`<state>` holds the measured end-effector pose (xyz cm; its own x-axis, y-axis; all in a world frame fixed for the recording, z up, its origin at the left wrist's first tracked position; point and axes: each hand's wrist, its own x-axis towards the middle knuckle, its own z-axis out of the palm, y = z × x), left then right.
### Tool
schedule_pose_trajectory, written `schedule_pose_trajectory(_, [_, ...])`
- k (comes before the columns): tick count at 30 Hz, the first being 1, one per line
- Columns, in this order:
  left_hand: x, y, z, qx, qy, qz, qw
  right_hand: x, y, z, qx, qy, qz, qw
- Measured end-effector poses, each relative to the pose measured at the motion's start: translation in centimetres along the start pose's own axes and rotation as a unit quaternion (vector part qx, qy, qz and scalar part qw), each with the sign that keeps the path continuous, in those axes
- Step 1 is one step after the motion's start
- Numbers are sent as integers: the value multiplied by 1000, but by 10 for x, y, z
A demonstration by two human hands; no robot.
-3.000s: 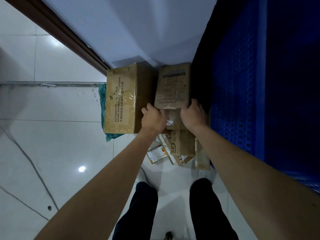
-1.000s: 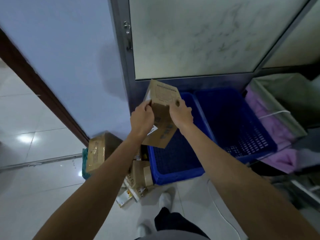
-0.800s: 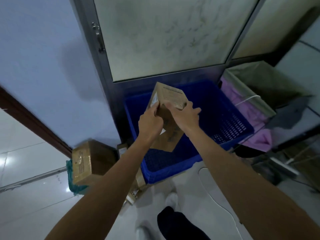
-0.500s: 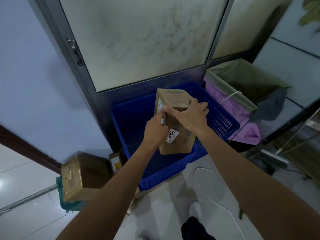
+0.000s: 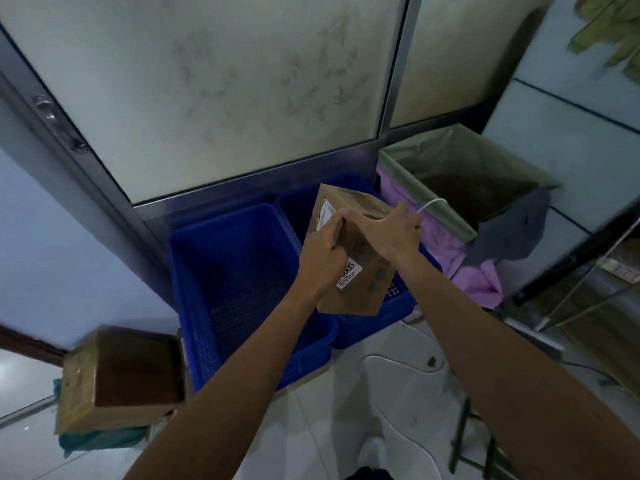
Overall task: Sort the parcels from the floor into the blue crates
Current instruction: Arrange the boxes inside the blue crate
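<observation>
Both hands hold a tall brown cardboard parcel (image 5: pixel 363 282) with a white label, upright in the air above the right blue crate (image 5: pixel 398 306). My left hand (image 5: pixel 322 261) grips its left side and my right hand (image 5: pixel 384 230) grips the top right edge. The left blue crate (image 5: pixel 194 289) stands beside it on the floor and looks empty. A larger brown parcel (image 5: pixel 117 379) lies on the floor at the lower left, on a green cloth.
A lined bin (image 5: pixel 460 188) with a pink and a green bag stands right of the crates. A frosted glass door (image 5: pixel 214 88) with a metal frame rises behind them. A metal rack (image 5: pixel 588 306) is at the far right. White tile floor (image 5: pixel 346 427) lies below.
I lifted the parcel from the floor pile and carried it rightward, from over the left crate to over the right one. The view has swung right with it.
</observation>
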<state>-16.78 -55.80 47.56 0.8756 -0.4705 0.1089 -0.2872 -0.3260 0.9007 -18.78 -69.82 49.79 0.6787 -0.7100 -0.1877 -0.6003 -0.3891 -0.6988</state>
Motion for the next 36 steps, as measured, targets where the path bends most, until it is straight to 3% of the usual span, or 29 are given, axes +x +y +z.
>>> schedule_pose_trajectory(3, [23, 1, 32, -81, 10, -88, 993, 41, 20, -18, 13, -17, 24, 999])
schedule_pose_trajectory(12, [35, -54, 60, 17, 73, -298, 952, 113, 40, -17, 86, -97, 52, 990])
schedule_pose_trajectory(17, [73, -83, 50, -147, 99, -452, 874, 149, 34, -3, 163, -121, 77, 976])
schedule_pose_trajectory(22, [115, -92, 48, -210, 119, -437, 866, 178, 40, 1, 203, -118, 77, 969])
schedule_pose_trajectory(30, [149, -112, 53, -219, 94, -450, 861, 228, 62, 14, 120, -261, 55, 956])
schedule_pose_trajectory(36, [175, -113, 74, -218, 132, -443, 860, 286, 95, 36, 104, -340, 77, 931])
